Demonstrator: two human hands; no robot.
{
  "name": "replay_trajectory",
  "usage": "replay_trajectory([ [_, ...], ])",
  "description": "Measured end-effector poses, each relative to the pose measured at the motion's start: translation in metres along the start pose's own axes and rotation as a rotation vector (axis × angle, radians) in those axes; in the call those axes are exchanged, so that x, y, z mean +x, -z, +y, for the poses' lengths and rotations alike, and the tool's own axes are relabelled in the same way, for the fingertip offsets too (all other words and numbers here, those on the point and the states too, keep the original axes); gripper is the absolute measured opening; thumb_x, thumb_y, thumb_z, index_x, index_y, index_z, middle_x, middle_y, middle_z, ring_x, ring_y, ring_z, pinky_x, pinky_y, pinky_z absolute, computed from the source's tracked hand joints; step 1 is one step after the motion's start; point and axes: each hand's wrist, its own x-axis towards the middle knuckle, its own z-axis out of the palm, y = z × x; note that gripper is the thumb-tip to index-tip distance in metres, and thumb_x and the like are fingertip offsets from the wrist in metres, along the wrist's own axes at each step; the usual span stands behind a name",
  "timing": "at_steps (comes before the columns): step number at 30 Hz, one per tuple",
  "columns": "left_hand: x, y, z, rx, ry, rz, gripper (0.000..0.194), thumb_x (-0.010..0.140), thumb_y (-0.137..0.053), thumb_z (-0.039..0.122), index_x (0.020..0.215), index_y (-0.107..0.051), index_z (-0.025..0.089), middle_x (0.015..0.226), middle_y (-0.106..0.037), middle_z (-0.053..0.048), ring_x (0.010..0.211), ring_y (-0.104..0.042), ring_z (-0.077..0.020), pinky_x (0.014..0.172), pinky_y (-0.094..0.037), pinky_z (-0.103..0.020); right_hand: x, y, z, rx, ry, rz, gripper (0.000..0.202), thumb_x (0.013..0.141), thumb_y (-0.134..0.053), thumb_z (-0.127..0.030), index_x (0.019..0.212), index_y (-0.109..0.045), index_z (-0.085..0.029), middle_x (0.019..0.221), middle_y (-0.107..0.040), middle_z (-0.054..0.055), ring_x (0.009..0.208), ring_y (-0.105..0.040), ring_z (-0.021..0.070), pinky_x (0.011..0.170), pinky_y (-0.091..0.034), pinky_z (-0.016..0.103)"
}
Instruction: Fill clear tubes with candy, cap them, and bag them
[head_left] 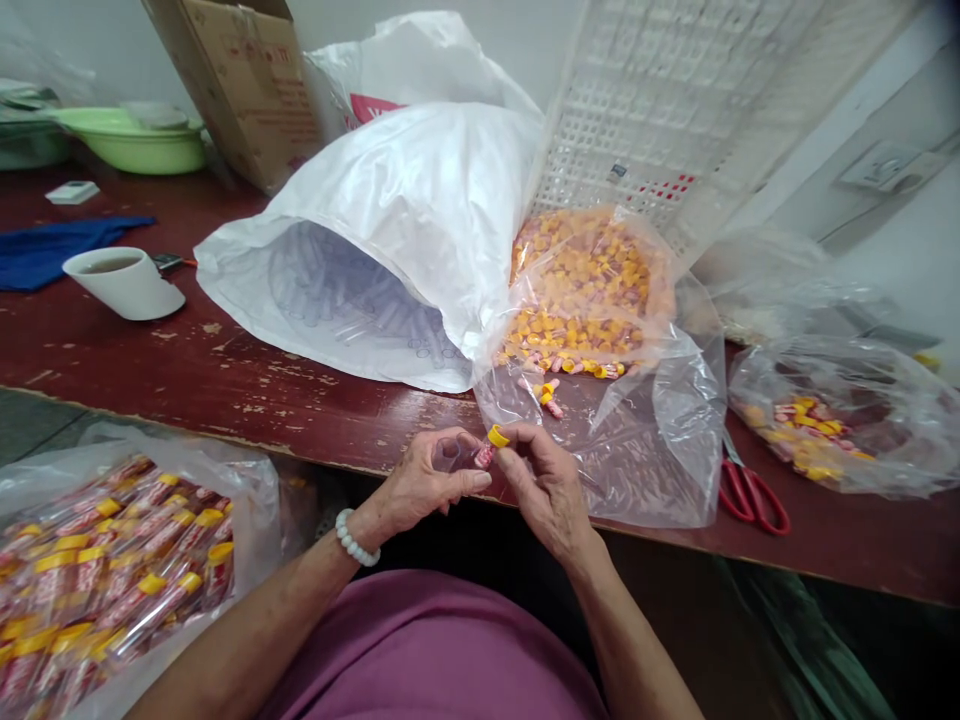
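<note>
My left hand [420, 482], with a pale bead bracelet [355, 540] at the wrist, is closed around a clear plastic tube [452, 450], partly hidden by the fingers. Between thumb and fingers, my right hand [551, 492] pinches a yellow cap [497, 437] with a red-and-white printed piece below it, at the tube's end. How far that piece sits inside the tube I cannot tell. Just beyond, a clear bag [645, 420] holds many such capped pieces [577, 290]. An open white sack [420, 170] of clear tubes [360, 290] lies to its left.
A bag of filled, yellow-capped tubes [112, 570] sits low at left. Red-handled scissors [754, 495] and another clear bag [885, 410] lie at right. A white cup [127, 285] of dark liquid stands at left. A white plastic crate [660, 110] leans behind.
</note>
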Motion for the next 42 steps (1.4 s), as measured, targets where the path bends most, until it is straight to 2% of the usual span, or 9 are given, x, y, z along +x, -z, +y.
replay_trajectory([
  [4, 0.001, -0.006, -0.002, -0.262, 0.027, -0.021, 0.018, 0.068, -0.071, 0.025, 0.077, -0.059, 0.014, 0.064, -0.053, 0.003, 0.049, -0.042, -0.0049, 0.042, -0.032, -0.016, -0.006, -0.009, -0.002, -0.224, 0.276, 0.014, 0.060, 0.067, -0.075, -0.044, 0.113, -0.046, -0.020, 0.111, -0.057, 0.011, 0.104, -0.055, 0.0239, 0.088, -0.046, 0.039],
  [7, 0.002, -0.009, -0.002, -0.325, 0.026, -0.006, 0.015, 0.066, -0.071, 0.019, 0.073, -0.060, 0.012, 0.068, -0.056, 0.002, 0.060, -0.048, -0.0068, 0.053, -0.038, -0.016, -0.009, -0.018, 0.005, -0.332, 0.336, 0.091, 0.063, 0.063, -0.078, -0.041, 0.111, -0.043, -0.021, 0.102, -0.058, 0.009, 0.097, -0.056, 0.0239, 0.083, -0.048, 0.039],
  [15, 0.007, -0.014, -0.004, -0.421, 0.111, -0.023, 0.015, 0.067, -0.072, 0.021, 0.076, -0.062, 0.012, 0.069, -0.062, -0.001, 0.063, -0.056, -0.0110, 0.060, -0.043, -0.022, 0.000, -0.010, 0.006, -0.267, 0.159, -0.007, 0.047, 0.058, -0.077, -0.039, 0.092, -0.048, -0.022, 0.082, -0.057, 0.000, 0.073, -0.055, 0.0159, 0.067, -0.046, 0.031],
  [23, 0.004, -0.014, 0.009, -0.502, 0.112, -0.005, 0.013, 0.066, -0.072, 0.018, 0.073, -0.063, 0.012, 0.062, -0.063, -0.001, 0.057, -0.057, -0.0103, 0.055, -0.044, -0.020, -0.005, -0.018, 0.004, 0.012, 0.090, 0.051, 0.086, 0.059, -0.081, -0.035, 0.130, -0.033, -0.024, 0.125, -0.054, 0.009, 0.105, -0.058, 0.0195, 0.086, -0.049, 0.032],
  [30, 0.005, -0.019, -0.007, -0.650, 0.141, -0.049, 0.009, 0.068, -0.069, 0.016, 0.072, -0.064, 0.010, 0.062, -0.061, -0.001, 0.057, -0.055, -0.0083, 0.055, -0.044, -0.018, -0.005, -0.019, 0.005, -0.214, 0.206, 0.111, 0.070, 0.058, -0.079, -0.039, 0.119, -0.051, -0.021, 0.108, -0.064, 0.008, 0.096, -0.062, 0.0219, 0.086, -0.049, 0.035],
  [33, 0.010, -0.018, -0.013, -0.664, 0.156, 0.010, 0.012, 0.069, -0.070, 0.019, 0.074, -0.063, 0.010, 0.065, -0.061, -0.001, 0.059, -0.057, -0.0091, 0.056, -0.046, -0.020, 0.000, -0.012, 0.010, -0.256, 0.229, 0.002, 0.071, 0.062, -0.077, -0.044, 0.123, -0.049, -0.020, 0.114, -0.062, 0.010, 0.103, -0.059, 0.0237, 0.089, -0.047, 0.037],
  [35, 0.012, -0.013, -0.013, -0.628, 0.179, 0.088, 0.019, 0.068, -0.072, 0.021, 0.080, -0.061, 0.013, 0.066, -0.062, 0.000, 0.057, -0.058, -0.0106, 0.055, -0.048, -0.023, 0.008, 0.000, 0.023, -0.278, 0.170, -0.019, 0.063, 0.075, -0.067, -0.046, 0.128, -0.045, -0.022, 0.121, -0.058, 0.009, 0.106, -0.057, 0.0226, 0.089, -0.046, 0.037],
  [38, 0.011, -0.004, -0.009, -0.501, 0.200, 0.175, 0.028, 0.067, -0.074, 0.027, 0.085, -0.055, 0.016, 0.067, -0.062, 0.001, 0.054, -0.059, -0.0124, 0.052, -0.050, -0.026, 0.028, 0.023, 0.056, -0.471, -0.071, 0.171, 0.036, 0.090, -0.046, -0.035, 0.122, -0.052, -0.021, 0.116, -0.060, 0.010, 0.100, -0.056, 0.0209, 0.087, -0.044, 0.036],
  [42, 0.008, -0.001, -0.007, -0.312, 0.148, 0.205, 0.033, 0.065, -0.074, 0.029, 0.087, -0.052, 0.016, 0.072, -0.059, 0.002, 0.053, -0.058, -0.0105, 0.048, -0.048, -0.022, 0.054, 0.041, 0.103, -0.654, -0.203, 0.206, 0.023, 0.080, -0.056, -0.021, 0.101, -0.064, -0.016, 0.100, -0.064, 0.014, 0.097, -0.054, 0.0273, 0.088, -0.039, 0.042],
])
